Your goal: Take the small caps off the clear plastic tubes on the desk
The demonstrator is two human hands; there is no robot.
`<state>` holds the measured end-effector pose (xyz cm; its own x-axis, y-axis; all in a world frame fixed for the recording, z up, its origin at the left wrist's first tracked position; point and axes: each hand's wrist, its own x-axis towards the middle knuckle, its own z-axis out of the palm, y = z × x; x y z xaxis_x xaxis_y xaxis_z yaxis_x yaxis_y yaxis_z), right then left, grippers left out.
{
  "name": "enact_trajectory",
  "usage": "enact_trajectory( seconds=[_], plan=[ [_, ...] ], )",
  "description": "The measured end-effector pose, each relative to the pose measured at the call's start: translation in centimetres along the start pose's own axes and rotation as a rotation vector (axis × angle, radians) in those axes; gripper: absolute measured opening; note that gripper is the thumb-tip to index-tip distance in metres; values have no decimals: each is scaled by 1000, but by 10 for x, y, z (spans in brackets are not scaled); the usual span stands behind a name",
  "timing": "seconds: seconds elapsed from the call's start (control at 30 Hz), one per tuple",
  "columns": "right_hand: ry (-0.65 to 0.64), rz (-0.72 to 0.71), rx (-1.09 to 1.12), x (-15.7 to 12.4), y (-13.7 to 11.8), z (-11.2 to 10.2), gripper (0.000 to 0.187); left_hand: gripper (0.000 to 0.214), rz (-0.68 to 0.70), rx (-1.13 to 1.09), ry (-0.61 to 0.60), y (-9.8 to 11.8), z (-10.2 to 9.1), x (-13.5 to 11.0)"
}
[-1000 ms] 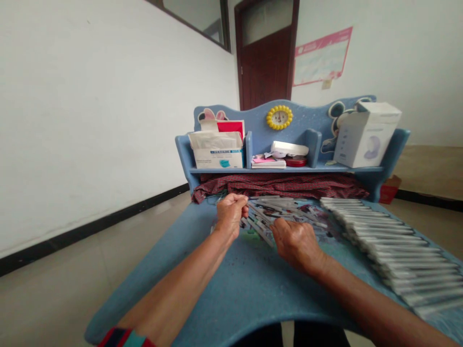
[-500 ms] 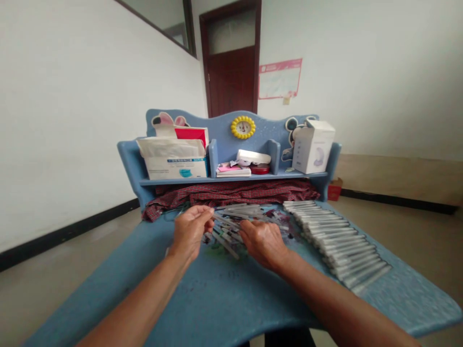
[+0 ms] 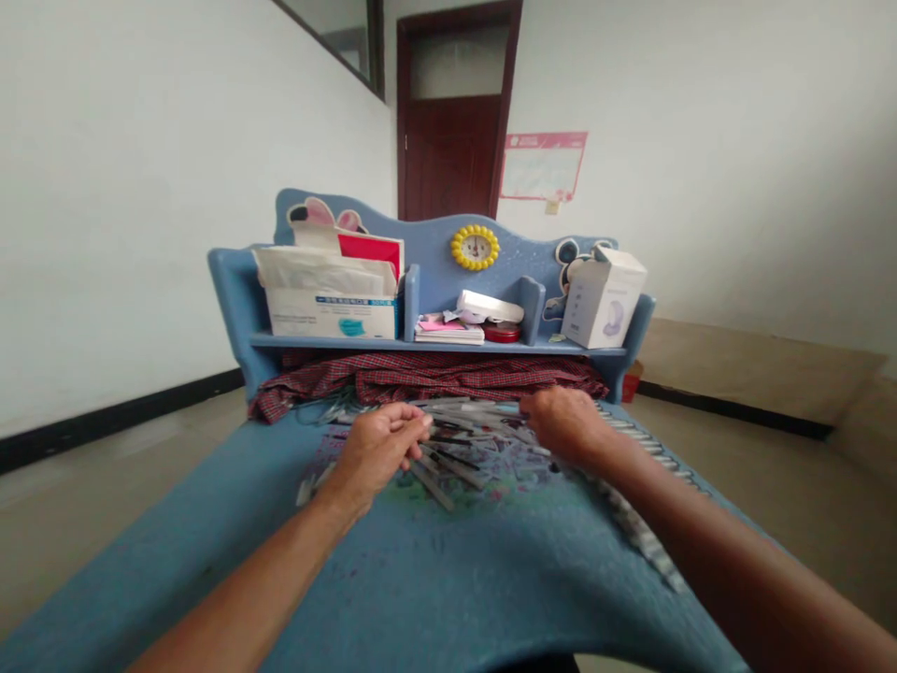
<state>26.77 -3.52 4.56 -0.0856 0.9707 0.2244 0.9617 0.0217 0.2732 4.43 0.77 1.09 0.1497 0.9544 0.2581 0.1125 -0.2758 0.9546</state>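
A loose heap of thin grey pens [image 3: 459,439] lies in the middle of a blue desk [image 3: 448,570]. My left hand [image 3: 378,447] rests at the heap's left edge with its fingers curled round a bundle of pens that pokes out to the right. My right hand [image 3: 564,422] sits palm down at the heap's right end, fingers bent over the pens; what it holds, if anything, is hidden. A neat row of pens [image 3: 631,509] runs along the desk's right side, partly covered by my right forearm.
A blue shelf [image 3: 434,344] at the desk's back carries a mask box [image 3: 329,308], a white carton [image 3: 603,297], booklets and a yellow clock [image 3: 475,248]. Red checked cloth [image 3: 427,374] lies under it. A dark door [image 3: 452,140] stands behind.
My right hand has moved from the heap's middle to its right end, by the row of pens. My left hand stays closed on its bundle. The camera has shifted slightly.
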Motion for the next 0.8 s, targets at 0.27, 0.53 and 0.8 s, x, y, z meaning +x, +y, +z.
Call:
enact_trajectory(
  seconds=[0.27,0.53,0.8],
  plan=[
    [-122,82,-107,32,101,52,23,7,85,155,49,-7,-7,6],
    [-187,52,-83,48,127,80,28,17,119,492,9,-15,-23,16],
    [-243,96,-81,56,126,92,31,22,192,824,-110,-23,-28,17]
  ],
)
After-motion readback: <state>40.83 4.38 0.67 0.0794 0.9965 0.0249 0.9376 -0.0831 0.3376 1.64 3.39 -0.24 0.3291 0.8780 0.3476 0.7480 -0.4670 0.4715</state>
